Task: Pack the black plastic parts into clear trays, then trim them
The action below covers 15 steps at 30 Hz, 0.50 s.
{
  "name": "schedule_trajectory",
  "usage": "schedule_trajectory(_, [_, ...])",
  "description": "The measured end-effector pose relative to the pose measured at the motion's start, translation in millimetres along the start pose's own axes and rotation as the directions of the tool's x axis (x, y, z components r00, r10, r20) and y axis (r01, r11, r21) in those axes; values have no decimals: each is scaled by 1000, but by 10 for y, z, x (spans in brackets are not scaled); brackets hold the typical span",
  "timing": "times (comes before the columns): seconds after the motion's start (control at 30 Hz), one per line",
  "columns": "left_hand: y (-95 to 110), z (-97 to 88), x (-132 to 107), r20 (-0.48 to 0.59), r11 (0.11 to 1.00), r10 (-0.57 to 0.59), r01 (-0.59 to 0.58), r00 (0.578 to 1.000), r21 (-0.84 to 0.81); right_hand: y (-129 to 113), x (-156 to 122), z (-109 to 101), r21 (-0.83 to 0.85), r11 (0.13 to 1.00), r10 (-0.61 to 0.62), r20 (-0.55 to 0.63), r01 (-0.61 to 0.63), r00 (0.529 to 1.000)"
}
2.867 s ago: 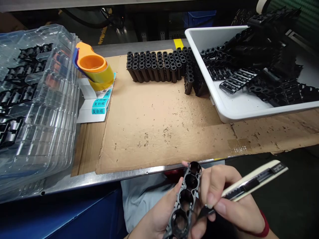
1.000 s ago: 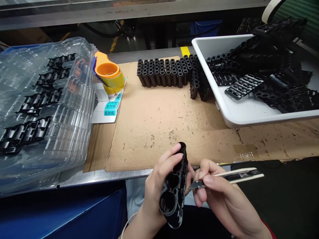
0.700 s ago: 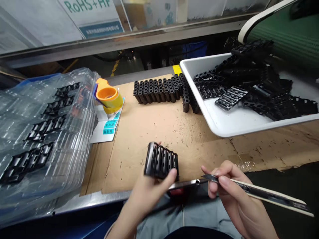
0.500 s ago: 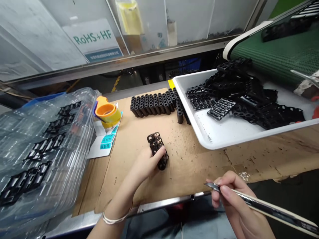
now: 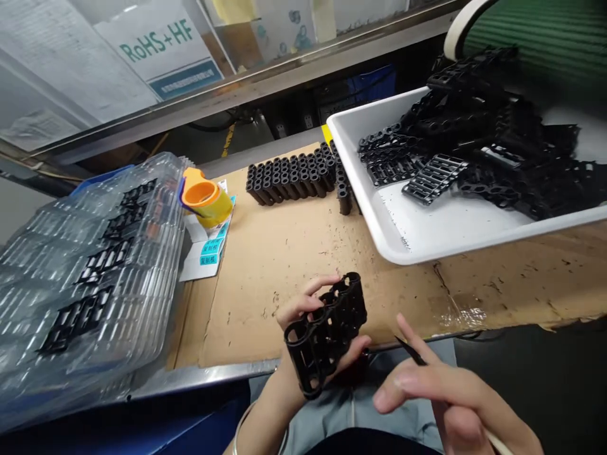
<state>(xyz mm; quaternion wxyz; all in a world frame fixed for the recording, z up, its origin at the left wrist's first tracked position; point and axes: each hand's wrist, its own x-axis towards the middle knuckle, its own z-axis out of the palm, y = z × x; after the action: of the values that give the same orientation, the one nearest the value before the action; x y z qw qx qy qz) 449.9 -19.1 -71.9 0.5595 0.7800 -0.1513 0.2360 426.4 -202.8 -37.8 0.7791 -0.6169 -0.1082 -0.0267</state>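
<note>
Left hand point(image 5: 300, 309) grasping black holder point(image 5: 332, 332), raised for inspection; right hand point(image 5: 427, 398) pinching knife point(image 5: 410, 352), blade kept clear of holder; cardboard point(image 5: 279, 265) below.

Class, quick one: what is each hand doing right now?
Left hand: closed, holding a black plastic holder.
Right hand: closed, holding a utility knife.

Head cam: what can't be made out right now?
- Knife: handle hidden by the right hand and cut off by the bottom edge.
- Black part in the left hand: far side hidden by the fingers; any fine surface marks too small to tell.
- Tray: right end cut off by the frame edge; the black pile hides much of its floor.
- Labels: print too small to read.
</note>
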Motion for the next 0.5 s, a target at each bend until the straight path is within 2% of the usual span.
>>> schedule_trajectory(0.07, [57, 9, -65, -22, 999, -33, 32, 999, -34, 25, -21, 102, -72, 990, -114, 59, 118, 992])
schedule_trajectory(0.13, [86, 20, -127, -66, 992, -79, 71, 995, -103, 93, -8, 157, -172, 946, -251, 145, 274, 957])
schedule_trajectory(0.27, [72, 27, -230, -111, 959, -20, -12, 994, -285, 183, 84, 192, -349, 707, -522, 329, 615, 787])
schedule_trajectory(0.33, [68, 7, -260, -113, 944, 21, -57, 993, -326, 157, 120, 206, -415, 627, -523, 403, 659, 751])
schedule_trajectory(0.43, [98, -44, -279, -104, 949, 7, -40, 995, -314, 88, 128, 231, -458, 633, -444, 446, 624, 777])
schedule_trajectory(0.5, [122, -71, -288, -110, 956, 1, -33, 994, -292, 60, 113, 241, -425, 643, -484, 419, 637, 768])
